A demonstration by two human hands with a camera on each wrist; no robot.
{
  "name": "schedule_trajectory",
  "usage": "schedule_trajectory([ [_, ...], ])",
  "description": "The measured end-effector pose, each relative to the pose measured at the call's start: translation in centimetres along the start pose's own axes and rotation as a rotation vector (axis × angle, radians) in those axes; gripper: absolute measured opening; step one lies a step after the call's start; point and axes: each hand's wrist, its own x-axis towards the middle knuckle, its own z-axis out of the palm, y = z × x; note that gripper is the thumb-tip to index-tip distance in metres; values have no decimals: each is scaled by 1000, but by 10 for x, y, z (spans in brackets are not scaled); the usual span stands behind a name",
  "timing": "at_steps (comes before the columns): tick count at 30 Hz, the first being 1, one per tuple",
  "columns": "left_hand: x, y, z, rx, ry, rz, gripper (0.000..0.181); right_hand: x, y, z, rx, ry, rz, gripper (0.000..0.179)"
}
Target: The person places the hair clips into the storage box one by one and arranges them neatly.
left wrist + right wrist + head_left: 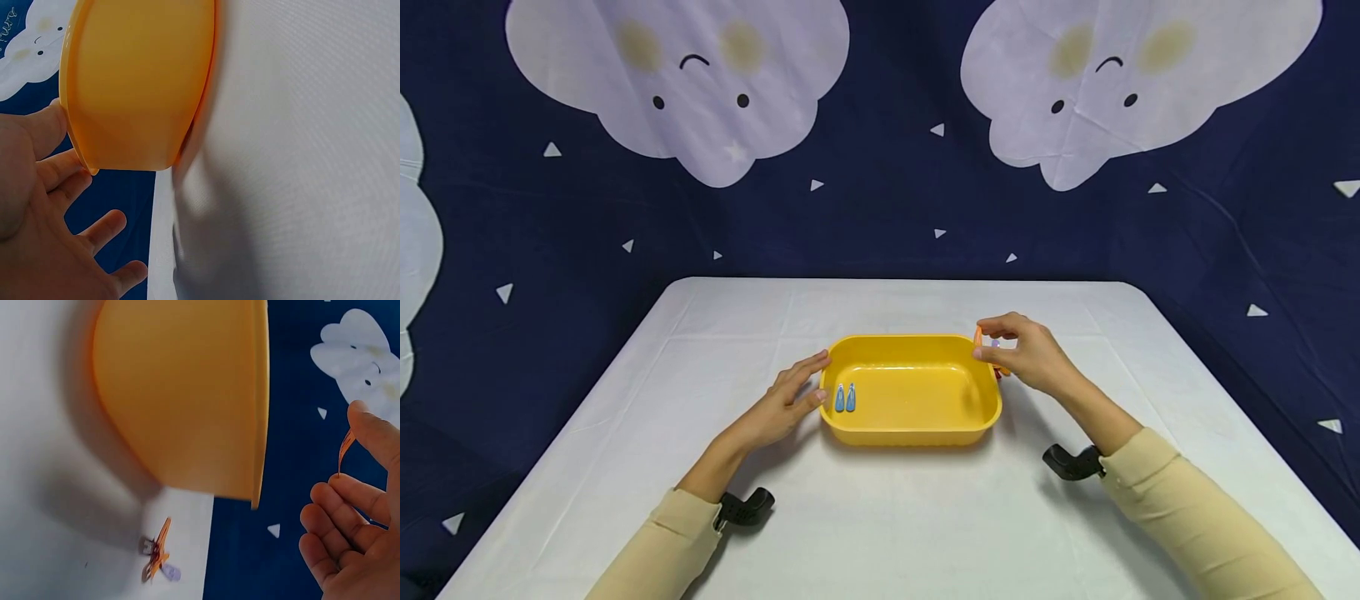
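One yellow basin (910, 437) holds two blue clips (851, 399) near its left edge, room rightward; the left hand (781, 408), fingers spread, touches that edge, the right hand (1028, 353) pinches one orange clip (977, 337) by the far right rim.

The left sleeve (651, 554) and right sleeve (1210, 521) are plain beige, each ending in a wide cuff (1138, 462) (lightly creased). Beside the cuffs jut a left black attachment (748, 507) and a right black attachment (1070, 463), both bent.
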Motion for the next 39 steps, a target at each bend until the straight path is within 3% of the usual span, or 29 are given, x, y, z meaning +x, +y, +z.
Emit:
schedule_trajectory([
  [11, 0, 0, 0, 11, -1, -1, 51, 6, -18, 15, 22, -9, -73, 51],
  [19, 0, 0, 0, 16, -1, 1, 52, 8, -29, 26, 40, -40, -66, 54],
  [39, 1, 0, -1, 13, -1, -4, 52, 16, -56, 62, 10, -47, -157, 53],
])
